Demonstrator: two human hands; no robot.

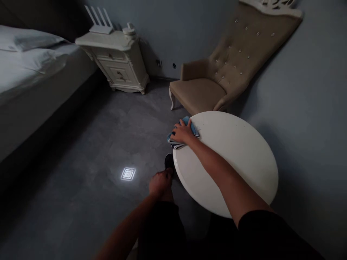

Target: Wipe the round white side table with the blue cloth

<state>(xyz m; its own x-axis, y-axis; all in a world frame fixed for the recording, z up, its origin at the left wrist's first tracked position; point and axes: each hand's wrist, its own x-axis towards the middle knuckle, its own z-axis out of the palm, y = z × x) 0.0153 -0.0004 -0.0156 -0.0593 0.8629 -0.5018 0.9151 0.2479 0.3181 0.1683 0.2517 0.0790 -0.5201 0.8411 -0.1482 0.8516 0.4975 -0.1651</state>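
A folded blue cloth (194,130) lies at the left rim of the round white table (238,151), partly overhanging the edge. Pressed on top of it is my right hand (182,133), fingers bent over the cloth, with a dark ring on one finger. My right arm stretches across the tabletop. Lower down, off the table's left side, my left hand (160,184) hangs closed in front of my leg, with nothing visible in it. A few small dark specks show on the far part of the tabletop.
Behind the table stands a tan tufted armchair (197,93). A white nightstand (119,68) carries a router (101,28) and a small white container (129,33). A bed (40,79) fills the left side. A bright square light patch (128,174) falls on the grey floor.
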